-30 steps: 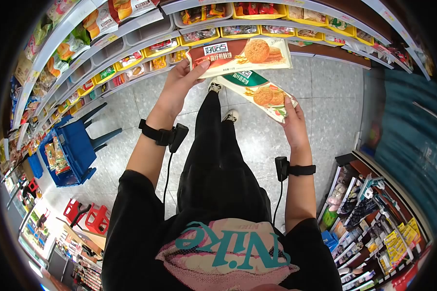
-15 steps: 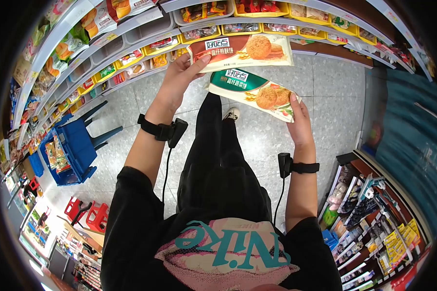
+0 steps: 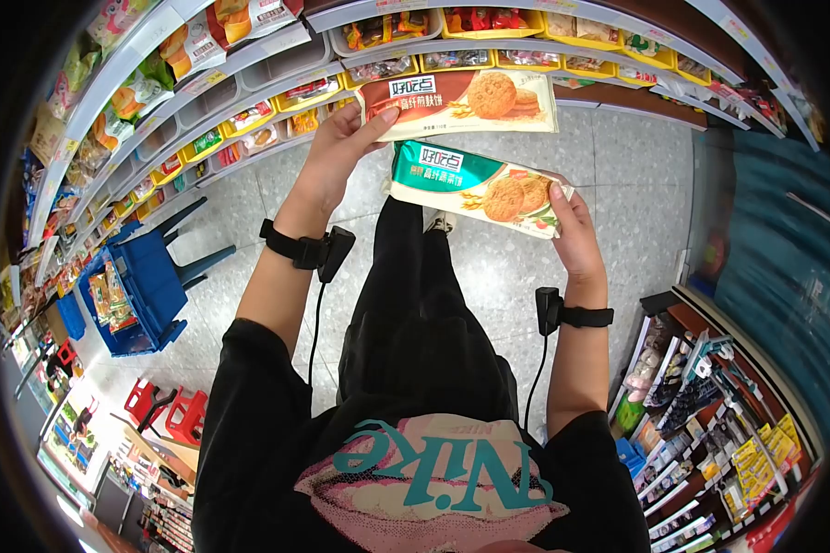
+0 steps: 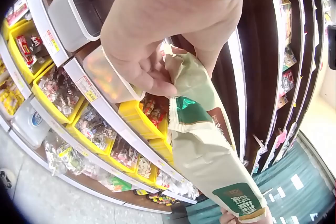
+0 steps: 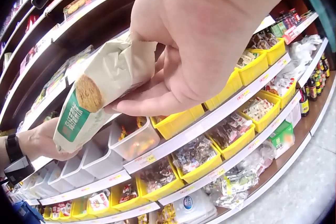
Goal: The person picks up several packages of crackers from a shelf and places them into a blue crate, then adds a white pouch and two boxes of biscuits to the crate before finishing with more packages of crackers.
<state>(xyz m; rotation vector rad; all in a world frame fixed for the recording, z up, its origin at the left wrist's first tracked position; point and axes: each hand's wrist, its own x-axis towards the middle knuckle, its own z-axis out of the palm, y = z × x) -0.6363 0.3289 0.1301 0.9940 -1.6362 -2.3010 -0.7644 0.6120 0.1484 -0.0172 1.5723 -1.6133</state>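
In the head view my left hand (image 3: 341,152) pinches the left end of a red-and-cream biscuit packet (image 3: 512,106), thumb on its front. Just below it, my right hand (image 3: 576,230) grips the right end of a green-and-cream biscuit packet (image 3: 475,194). Both packets show printed round biscuits and face up toward the head. In the left wrist view, fingers and thumb of the left hand (image 4: 173,29) clasp a crimped cream packet end. The right wrist view has the right hand (image 5: 184,50) round the crumpled end of the green-labelled packet (image 5: 105,79).
Snack shelves (image 3: 323,69) with yellow bins curve across the front and left. A blue basket (image 3: 134,295) of packets stands at left, near red stools (image 3: 184,415). Another stocked shelf (image 3: 710,405) is at right, beside a teal curtain (image 3: 784,249). Grey floor tiles (image 3: 636,212) lie below.
The green packet has swung from a steep slant partly behind the red one to a flatter position below it, showing more of its front. My right hand has shifted slightly right; the left barely moved.
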